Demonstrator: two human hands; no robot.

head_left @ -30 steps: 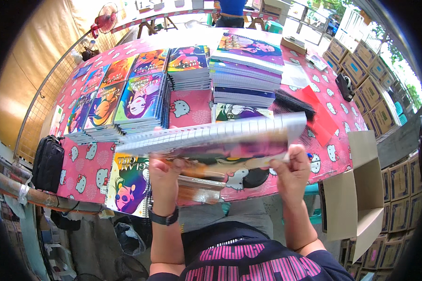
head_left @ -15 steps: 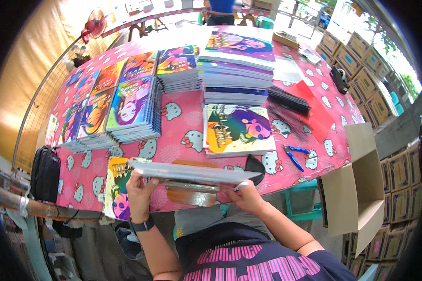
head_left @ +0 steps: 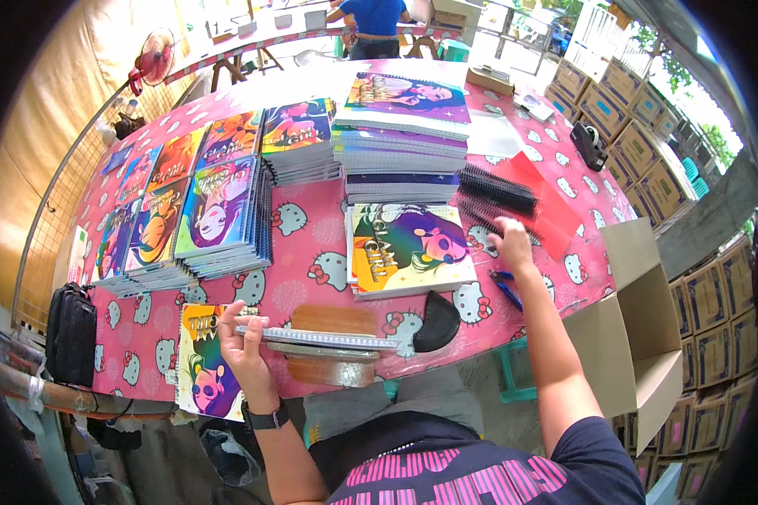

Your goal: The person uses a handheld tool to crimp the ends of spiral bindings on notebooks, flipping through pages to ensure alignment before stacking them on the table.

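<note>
My left hand [head_left: 246, 341] grips one end of a notebook [head_left: 328, 338], held edge-on with a row of punched holes along its near-white edge. The notebook rests upright by a wooden stand [head_left: 335, 318] at the table's front. Out to the right, my right hand [head_left: 512, 242] is at the near edge of a pile of black spiral binding coils [head_left: 501, 195], its thumb and fingers apart and nothing seen in them. Below that hand lie blue cutting pliers [head_left: 507, 290], partly hidden by my wrist. Another notebook [head_left: 210, 370] with a colourful cover lies beside my left wrist.
Several stacks of coil-bound notebooks [head_left: 219, 206] stand at left. A tall stack of notebooks [head_left: 404, 101] and a lower stack [head_left: 413, 248] are in the middle. A red sheet [head_left: 556, 227] lies under the coils. A black half-round piece [head_left: 436, 321] and an open carton [head_left: 615, 337] are at right.
My right hand has let go of the notebook and moved right and away from me to the coils. My left hand keeps the notebook, now tilted more edge-on with its holes showing.
</note>
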